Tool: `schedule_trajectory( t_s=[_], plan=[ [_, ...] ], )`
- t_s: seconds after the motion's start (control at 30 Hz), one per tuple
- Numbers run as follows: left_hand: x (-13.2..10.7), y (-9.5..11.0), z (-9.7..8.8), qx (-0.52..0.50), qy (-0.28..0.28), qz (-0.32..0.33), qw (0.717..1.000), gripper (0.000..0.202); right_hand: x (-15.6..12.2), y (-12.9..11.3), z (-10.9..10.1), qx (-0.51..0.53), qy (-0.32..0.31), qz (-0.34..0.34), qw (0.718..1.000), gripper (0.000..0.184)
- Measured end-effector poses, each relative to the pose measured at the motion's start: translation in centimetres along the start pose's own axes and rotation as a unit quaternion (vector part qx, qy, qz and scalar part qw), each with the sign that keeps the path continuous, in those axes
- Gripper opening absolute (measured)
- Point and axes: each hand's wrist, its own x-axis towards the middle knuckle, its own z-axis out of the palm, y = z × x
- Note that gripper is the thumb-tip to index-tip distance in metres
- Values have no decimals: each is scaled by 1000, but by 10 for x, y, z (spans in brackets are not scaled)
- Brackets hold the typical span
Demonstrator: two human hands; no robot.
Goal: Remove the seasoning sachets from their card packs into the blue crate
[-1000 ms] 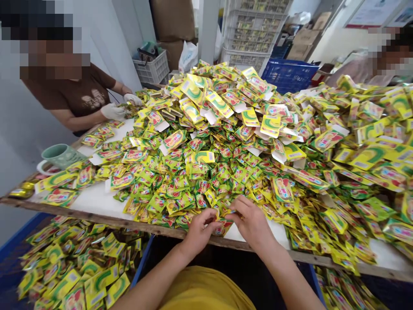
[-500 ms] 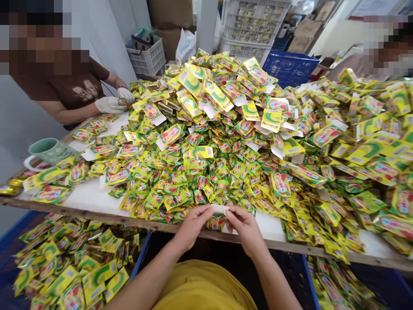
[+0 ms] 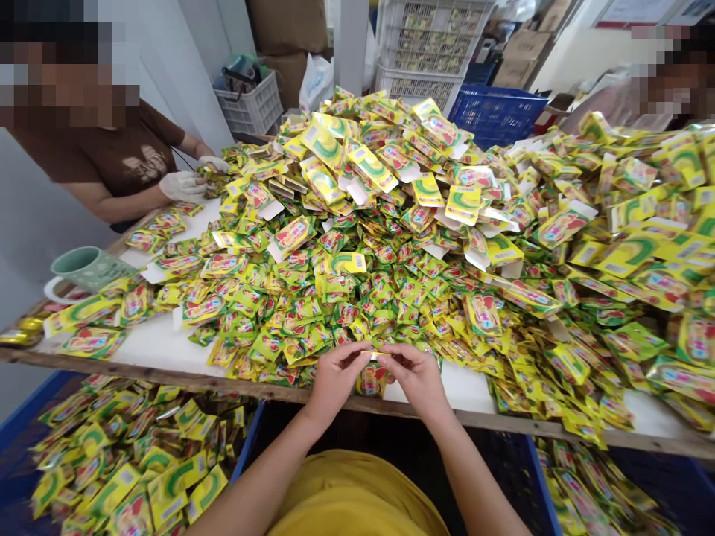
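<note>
A small yellow, red and green cardboard box (image 3: 371, 380) is held at the table's near edge, its end towards me. My left hand (image 3: 336, 381) pinches the left side of its upper end with thumb and fingers. From the right, my right hand (image 3: 414, 381) is closed on the same upper end, the two thumbs nearly meeting at its edge. My fingers cover much of that end. Just beyond them lies a heap of small green and yellow sachets (image 3: 335, 298), with printed boxes (image 3: 369, 165) piled on top, several with white flaps open.
Below the table edge, a blue crate (image 3: 50, 387) at left holds many boxes; more boxes (image 3: 581, 491) lie in one at right. A green mug (image 3: 89, 268) stands at far left. Across the left corner, a co-worker's gloved hands (image 3: 187, 184) handle something small. White crates (image 3: 430, 45) stand behind.
My hands have come closer together over the box. The white flap between my thumbs, broad before, now shows only as a thin edge. The co-worker's gloved hands have shifted slightly.
</note>
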Motion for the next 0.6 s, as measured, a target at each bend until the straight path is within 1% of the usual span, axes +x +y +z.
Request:
schedule_trajectory(
  t_s=[0.03,0.07,0.13,0.2,0.27,0.33,0.4,0.47,0.53,0.57,0.6],
  plan=[
    [1,0,0,4,-5,9,1000,22,-1,1,1,-5,10,-8,1000,23],
    [1,0,0,13,-11,26,1000,20,-3,2,2,-16,18,-31,999,21],
    [2,-1,-2,42,-25,78,996,13,-7,3,2,-53,31,-103,993,14],
    [2,-3,-5,67,-37,130,989,10,-11,2,2,-93,41,-178,979,9],
    [0,-6,-8,83,-58,163,981,11,-17,4,3,-130,49,-233,963,12],
    [-4,-9,-12,98,-81,192,973,15,-24,9,5,-159,56,-269,948,18],
    [-8,-12,-14,113,-110,216,964,18,-32,15,6,-178,61,-289,939,23],
    [-11,-15,-15,130,-146,232,953,23,-39,22,2,-189,47,-295,935,28],
    [-12,-18,-16,155,-180,233,943,30,-39,26,-11,-199,17,-285,938,31],
    [-13,-20,-15,166,-191,232,939,34,-37,27,-22,-205,15,-271,940,31],
    [-13,-21,-14,175,-196,228,938,36,-32,28,-33,-215,27,-250,944,30]
  ],
)
